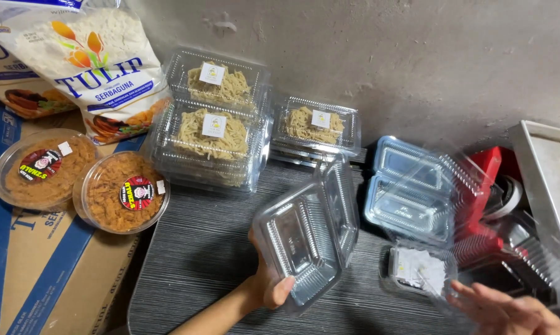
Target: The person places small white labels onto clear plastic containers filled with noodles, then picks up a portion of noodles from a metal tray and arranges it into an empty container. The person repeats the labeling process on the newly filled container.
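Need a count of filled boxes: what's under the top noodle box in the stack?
Under the top noodle box sits a second noodle box, with more clear boxes beneath; their contents are mostly hidden.

This looks like a small home food-packing corner rather than a shop front. A dark wood-grain tabletop (199, 248) stands against a bare, rough grey wall (385, 56). At upper centre sit clear clamshell boxes of noodles (213, 133); at left, two round tubs of crumbs (122, 192) rest on flattened cardboard cartons (38, 267), beside a flour bag (100, 68). Empty clamshells (410, 186) pile at right.
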